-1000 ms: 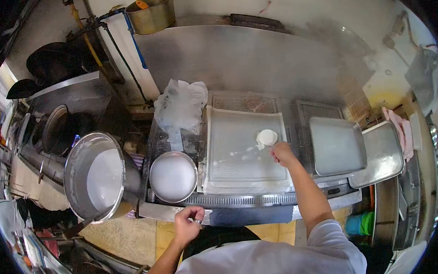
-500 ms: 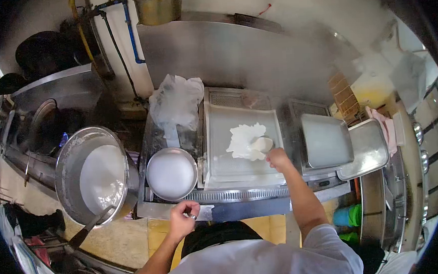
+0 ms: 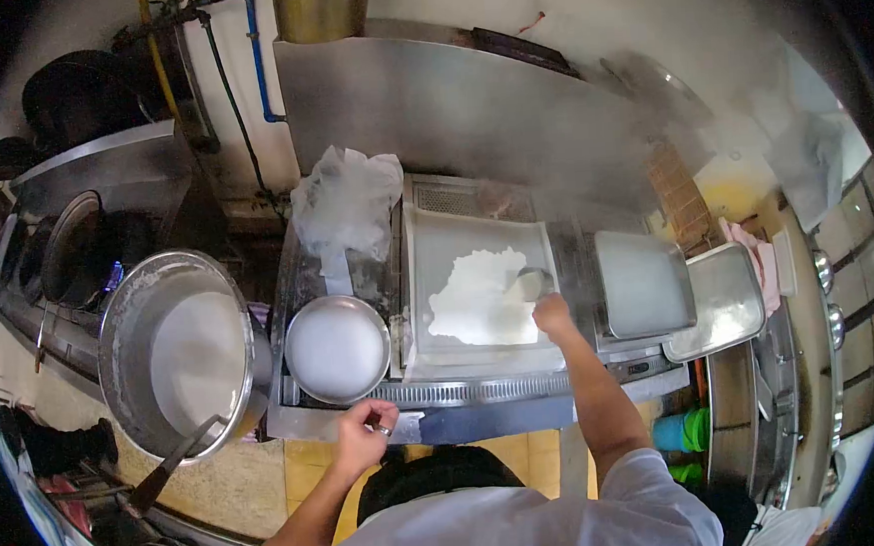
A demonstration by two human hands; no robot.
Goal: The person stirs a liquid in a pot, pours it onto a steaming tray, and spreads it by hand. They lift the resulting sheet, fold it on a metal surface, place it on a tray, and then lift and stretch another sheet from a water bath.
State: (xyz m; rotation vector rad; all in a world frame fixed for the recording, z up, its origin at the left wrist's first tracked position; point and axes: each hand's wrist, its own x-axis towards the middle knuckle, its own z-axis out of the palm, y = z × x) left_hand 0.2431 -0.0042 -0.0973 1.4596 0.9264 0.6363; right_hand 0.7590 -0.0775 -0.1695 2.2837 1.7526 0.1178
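My right hand [image 3: 553,316] grips a round ladle [image 3: 529,285], tilted over a cloth-covered tray [image 3: 435,235]. White liquid [image 3: 474,301] lies on the cloth in an uneven patch and reaches the ladle's bowl. My left hand [image 3: 369,432] is closed near the counter's front edge, a ring on one finger; whether it holds anything is hidden. Just beyond it, a round metal bowl [image 3: 338,349] of white liquid stands on the counter. Crumpled translucent plastic [image 3: 346,203] lies behind that bowl.
A large pot [image 3: 124,312] of white liquid stands at the left, a long-handled ladle [image 3: 173,459] leaning in it. Right of the cloth are a rectangular pan [image 3: 645,282] and a metal tray [image 3: 719,301]. Steam hangs before the metal backsplash [image 3: 396,95]. A lit burner [image 3: 114,276] is far left.
The white patch has spread wider toward the left and front of the cloth. The ladle in my right hand has tilted further. My left hand stays closed in nearly the same place.
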